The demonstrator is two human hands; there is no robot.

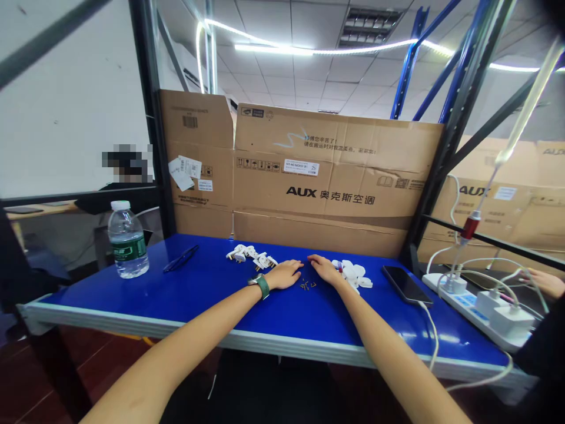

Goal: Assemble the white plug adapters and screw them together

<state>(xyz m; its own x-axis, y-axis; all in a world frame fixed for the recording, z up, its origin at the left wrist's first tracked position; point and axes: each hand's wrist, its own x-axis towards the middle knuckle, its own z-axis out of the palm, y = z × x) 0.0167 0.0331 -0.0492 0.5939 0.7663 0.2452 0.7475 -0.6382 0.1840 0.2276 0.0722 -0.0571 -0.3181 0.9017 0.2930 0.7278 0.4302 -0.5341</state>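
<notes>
My left hand (285,274), with a green-strapped watch (260,285) at the wrist, rests palm down on the blue tabletop with its fingers stretched out. Opposite it, my right hand (324,269) lies with fingers apart, pointing toward the left one; a small gap separates the two. Neither appears to hold anything. Just below the gap are several small brass-coloured pieces (305,285), too small to name surely. White plug-like parts with metal prongs (251,255) form a pile beyond my left hand. Beside my right hand sit smooth white plastic pieces (355,272), partly hidden by it.
A water bottle (128,241) and dark glasses (180,259) are at the left. On the right lie a phone (406,284) on a cable and a loaded power strip (481,312). Cardboard (326,176) walls the back. Another person's hand (545,282) shows far right; someone sits behind at left.
</notes>
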